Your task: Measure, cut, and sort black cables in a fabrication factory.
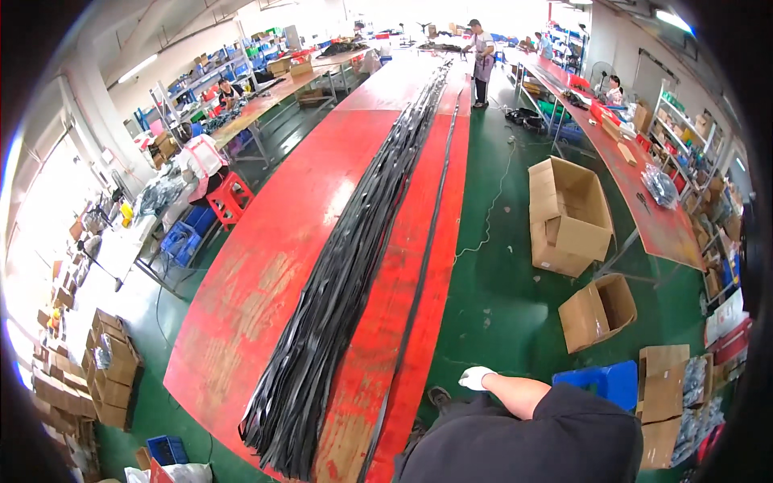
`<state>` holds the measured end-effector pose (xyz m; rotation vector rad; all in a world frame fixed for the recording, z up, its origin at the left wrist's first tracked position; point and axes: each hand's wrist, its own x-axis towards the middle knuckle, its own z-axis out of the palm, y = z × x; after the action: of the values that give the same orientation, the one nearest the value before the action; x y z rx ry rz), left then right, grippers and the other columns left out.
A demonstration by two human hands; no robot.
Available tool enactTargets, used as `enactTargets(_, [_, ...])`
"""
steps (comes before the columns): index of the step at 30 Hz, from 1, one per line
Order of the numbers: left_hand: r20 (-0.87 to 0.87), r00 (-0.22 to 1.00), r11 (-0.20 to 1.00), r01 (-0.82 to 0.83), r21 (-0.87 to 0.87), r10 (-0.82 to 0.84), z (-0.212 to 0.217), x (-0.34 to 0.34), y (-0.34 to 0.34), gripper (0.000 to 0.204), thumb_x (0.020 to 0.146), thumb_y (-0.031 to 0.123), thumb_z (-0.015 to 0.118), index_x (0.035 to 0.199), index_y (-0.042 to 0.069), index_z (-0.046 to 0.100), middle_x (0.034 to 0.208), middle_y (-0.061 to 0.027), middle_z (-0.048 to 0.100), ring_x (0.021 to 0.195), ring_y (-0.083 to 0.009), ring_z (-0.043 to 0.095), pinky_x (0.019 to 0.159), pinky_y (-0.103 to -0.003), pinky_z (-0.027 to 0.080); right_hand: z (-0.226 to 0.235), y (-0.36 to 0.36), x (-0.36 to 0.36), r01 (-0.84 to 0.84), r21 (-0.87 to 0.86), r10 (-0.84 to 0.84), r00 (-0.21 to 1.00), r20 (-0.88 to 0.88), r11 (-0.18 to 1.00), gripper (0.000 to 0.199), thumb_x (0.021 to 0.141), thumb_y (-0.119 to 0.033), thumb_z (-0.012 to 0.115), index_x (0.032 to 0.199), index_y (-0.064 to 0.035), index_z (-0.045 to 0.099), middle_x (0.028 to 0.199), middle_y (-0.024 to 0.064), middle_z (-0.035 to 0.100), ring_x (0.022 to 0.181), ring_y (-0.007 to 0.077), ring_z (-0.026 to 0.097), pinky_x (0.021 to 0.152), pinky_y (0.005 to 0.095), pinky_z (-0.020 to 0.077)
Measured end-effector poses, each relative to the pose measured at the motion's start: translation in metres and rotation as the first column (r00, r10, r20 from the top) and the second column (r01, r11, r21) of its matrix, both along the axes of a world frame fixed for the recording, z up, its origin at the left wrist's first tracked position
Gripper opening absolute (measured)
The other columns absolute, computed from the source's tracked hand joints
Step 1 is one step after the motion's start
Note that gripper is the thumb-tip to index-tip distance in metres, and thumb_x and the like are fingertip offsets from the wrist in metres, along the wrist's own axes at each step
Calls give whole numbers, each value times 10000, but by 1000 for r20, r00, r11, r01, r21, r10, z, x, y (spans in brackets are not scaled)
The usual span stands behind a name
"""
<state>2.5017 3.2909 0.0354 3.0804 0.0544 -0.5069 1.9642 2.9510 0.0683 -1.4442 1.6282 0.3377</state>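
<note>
My right hand (pixel 477 378), in a white glove, is held over the green floor just off the table's right edge. Its fingers look curled together, and nothing sticks out of them. My left hand is not in view. Nearest to me, a single long black strip (pixel 420 283) runs along the right side of the red table (pixel 266 266). To its left lies a thick bundle of long flat black strips (pixel 322 322), stretching from the near end toward the far end. The bundle's near ends are loose and uneven, and some strips shine.
Right of the table stand a large open carton (pixel 568 217), a smaller carton (pixel 597 314) and a blue bin (pixel 600 382). A cable (pixel 493 217) crosses the floor. One person (pixel 481 60) stands at the far end; another (pixel 201 161) sits left by a red stool (pixel 231 200).
</note>
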Motion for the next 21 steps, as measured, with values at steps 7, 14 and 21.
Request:
enactTargets(7, [-33, 995, 995, 93, 43, -91, -12, 11, 6, 605, 877, 633, 700, 1117, 85, 788, 1135, -179, 781, 1042, -386, 744, 921, -535, 572, 7, 10, 0, 46, 38, -46, 999, -18, 998, 506, 1002, -463, 583, 1366, -136, 713, 1386, 151, 698, 1309, 360, 636, 1114, 462, 483])
enactTargets(14, [342, 908, 893, 346, -289, -241, 60, 24, -73, 509, 966, 542, 644, 994, 52, 779, 981, -195, 765, 810, -331, 704, 760, -496, 559, -3, 8, -13, 29, 53, -26, 998, -56, 998, 488, 993, -453, 601, 1345, -139, 731, 1379, 140, 707, 1313, 339, 638, 1127, 447, 478])
enactTargets(21, [359, 933, 677, 268, -686, -5, 102, 121, -132, 367, 1019, 256, 686, 1147, -88, 676, 1107, -263, 723, 974, -386, 646, 929, -453, 502, -1, -2, 2, 0, -52, -2, 999, -40, 999, 498, 985, -443, 607, 1320, -96, 730, 1338, 176, 719, 1277, 362, 656, 1093, 446, 504])
